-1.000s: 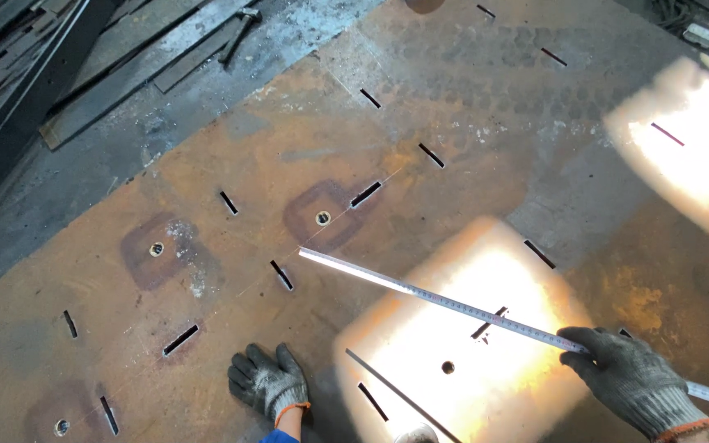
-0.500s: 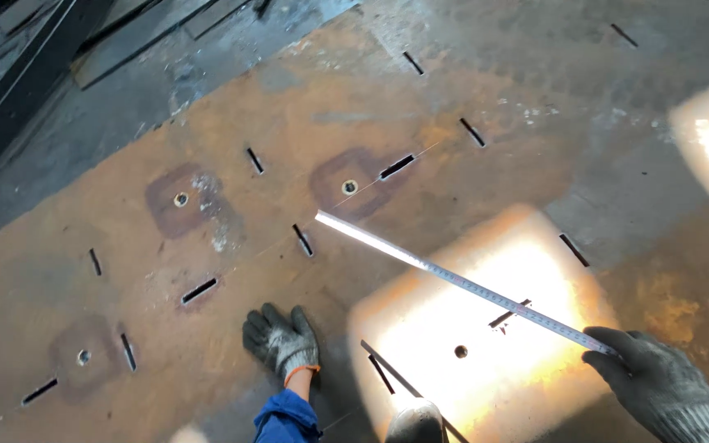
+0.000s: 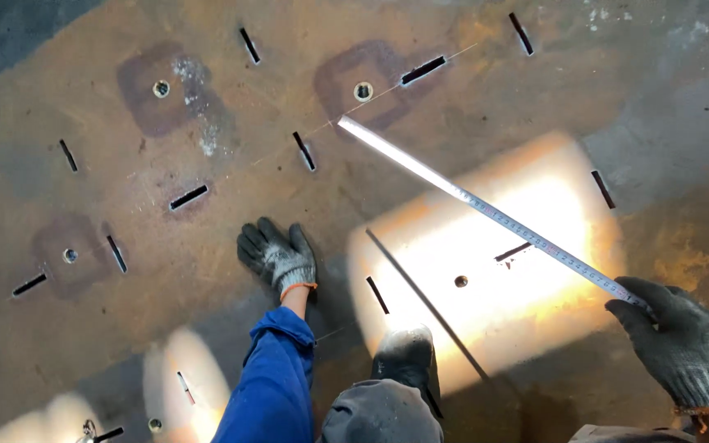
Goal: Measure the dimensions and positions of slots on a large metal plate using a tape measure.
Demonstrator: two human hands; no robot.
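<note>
My right hand (image 3: 681,343), in a dark knit glove, grips the near end of a long steel ruler (image 3: 486,209). The ruler runs up and left over a rusty steel plate (image 3: 84,328), and its far tip ends close to a round hole (image 3: 363,91) inside a dark square stain. My left hand (image 3: 277,258), also gloved and with a blue sleeve, lies flat on the plate with fingers spread and holds nothing. A thin scribed line (image 3: 408,80) crosses the plate past the ruler's tip.
Several short black slots (image 3: 188,197) and small round holes (image 3: 161,88) are cut in the plate. A bright sunlit patch (image 3: 535,246) covers the plate under the ruler. My boot (image 3: 404,357) and knee (image 3: 379,414) are at the bottom middle. Grey floor (image 3: 683,98) lies top right.
The view has dropped lower and closer to the plate. The ruler stays in my right hand, its tip still near the hole. My left hand stays flat on the plate.
</note>
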